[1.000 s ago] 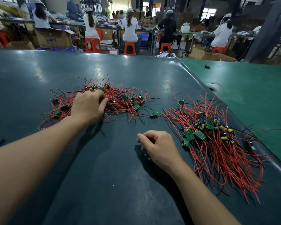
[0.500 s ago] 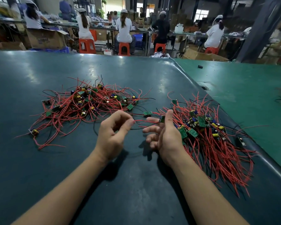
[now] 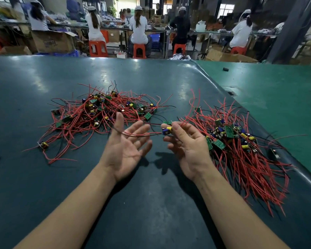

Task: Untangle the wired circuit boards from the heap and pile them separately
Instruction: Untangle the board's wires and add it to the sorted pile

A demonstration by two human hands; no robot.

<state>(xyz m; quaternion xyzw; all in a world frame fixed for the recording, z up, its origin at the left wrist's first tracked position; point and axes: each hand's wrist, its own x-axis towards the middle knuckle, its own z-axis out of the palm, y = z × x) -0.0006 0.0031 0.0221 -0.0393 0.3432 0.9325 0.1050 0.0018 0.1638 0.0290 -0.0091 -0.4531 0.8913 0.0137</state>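
Here two heaps (image 3: 104,112) (image 3: 241,146) flank one board (image 3: 167,130) pinched by the right hand (image 3: 187,142); left hand (image 3: 127,146) spread, wires (image 3: 138,134) draped across.

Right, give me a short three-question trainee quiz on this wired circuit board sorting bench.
1. True or false: the right hand pinches a small circuit board with blue and yellow parts.
2. Multiple choice: the left hand is A) a closed fist, B) palm up with straight fingers, red and black wires lying across them, C) flat on the dark green table mat.
3. Which lies on the person's right: the loose tangled heap of red-wired boards or the combed pile of red-wired boards?

Key: 1 true; 2 B; 3 the combed pile.
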